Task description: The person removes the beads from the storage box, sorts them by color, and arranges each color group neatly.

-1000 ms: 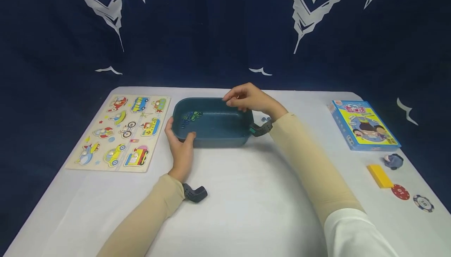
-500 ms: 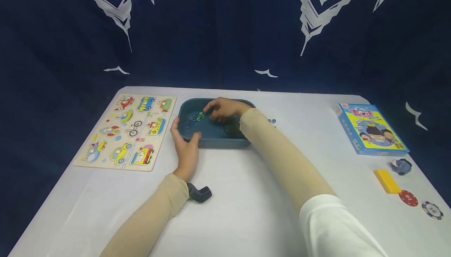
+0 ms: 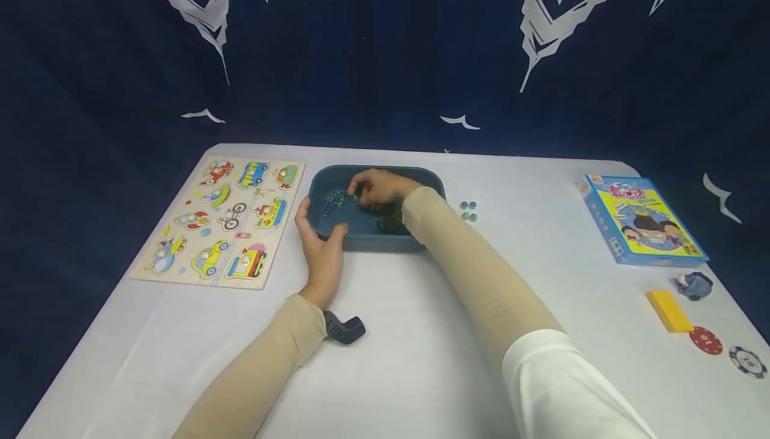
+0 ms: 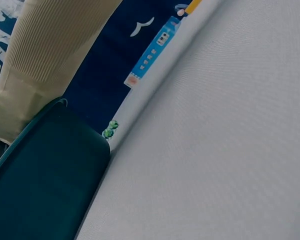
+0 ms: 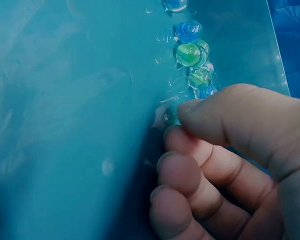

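Note:
My left hand [image 3: 323,258] holds the front-left corner of a dark teal plastic tub [image 3: 379,244], thumb at the front rim and fingers along the left side. Inside, blue and green glass marbles [image 3: 333,202] lie gathered towards the left end. Reaching down into the tub, my right hand [image 3: 381,186] has thumb and index finger pinched on a marble [image 5: 169,116], mostly covered by the fingertips. Just beyond them, the right wrist view shows a row with a bright green marble [image 5: 188,55] and a blue marble [image 5: 189,31]. The left wrist view has the tub's outer wall [image 4: 50,175].
Blue and green marbles [image 3: 468,211] sit in two short rows on the table right of the tub. A vehicle puzzle board [image 3: 219,222] lies left. At right are a blue game box [image 3: 644,222], small figure [image 3: 694,286], yellow block [image 3: 669,311], red chip [image 3: 706,341] and white-and-black chip [image 3: 748,362].
My right hand has moved from over the tub's right rim down and left into it, to the marbles, and its fingertips have closed on one. My left hand keeps its hold on the tub.

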Demonstrator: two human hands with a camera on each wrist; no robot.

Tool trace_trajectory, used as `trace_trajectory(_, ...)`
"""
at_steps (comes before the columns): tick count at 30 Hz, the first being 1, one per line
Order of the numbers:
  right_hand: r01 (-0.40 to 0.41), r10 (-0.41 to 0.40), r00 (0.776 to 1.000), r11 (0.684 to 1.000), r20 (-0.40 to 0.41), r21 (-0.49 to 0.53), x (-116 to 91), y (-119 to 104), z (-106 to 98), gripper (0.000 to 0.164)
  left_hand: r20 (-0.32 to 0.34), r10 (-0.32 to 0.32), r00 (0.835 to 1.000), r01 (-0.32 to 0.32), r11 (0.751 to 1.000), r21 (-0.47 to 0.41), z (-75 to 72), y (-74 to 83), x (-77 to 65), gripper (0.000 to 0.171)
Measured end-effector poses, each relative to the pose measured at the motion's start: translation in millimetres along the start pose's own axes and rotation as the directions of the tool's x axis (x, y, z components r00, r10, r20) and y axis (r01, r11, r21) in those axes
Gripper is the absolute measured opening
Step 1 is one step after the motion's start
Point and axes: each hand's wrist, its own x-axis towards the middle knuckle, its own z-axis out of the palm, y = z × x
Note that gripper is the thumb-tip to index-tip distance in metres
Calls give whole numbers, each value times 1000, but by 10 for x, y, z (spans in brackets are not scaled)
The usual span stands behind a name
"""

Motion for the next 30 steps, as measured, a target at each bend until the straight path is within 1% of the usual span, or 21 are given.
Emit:
trace_trajectory(3,-4,4,1000,1000,-1,-6,-15,27,-3,26,5,-8,1000,8,1000,4,6,-9,-8,81)
trace_trajectory(6,9,-9,1000,1000,9,-5,-35,49,-15,21,12,-14,1000,14,1000,3,15,-17,-19,81)
trace_trajectory(10,51,-53,998,998,35,36,-144,15,-101,19,14,-21,1000,21,1000,6,20,-13,-26,81)
trace_trajectory(13,111,-113,993,989,19,98,-274,-37,-206,22,13,-26,1000,26,1000,11,8,8,-21,80)
trace_trajectory(15,163,-163,987,976,-11,144,-368,-55,-271,22,18,-28,999,27,999,16,-9,22,-17,80)
trace_trajectory(18,240,-233,971,950,-56,198,-575,-39,-361,20,33,-30,999,29,999,24,-12,35,-22,80)
trace_trajectory(21,284,-267,958,928,-100,240,-817,1,-430,20,45,-33,998,31,999,32,-22,43,-30,80)
trace_trajectory(24,294,-259,953,917,-159,271,-1069,73,-480,25,49,-35,998,33,999,36,-31,55,-41,80)
trace_trajectory(26,296,-241,947,913,-214,279,-1233,155,-501,28,47,-37,998,35,999,33,-34,62,-44,81)
trace_trajectory(30,297,-190,923,904,-334,306,-1513,411,-515,27,48,-47,998,46,999,17,-31,69,-38,82)
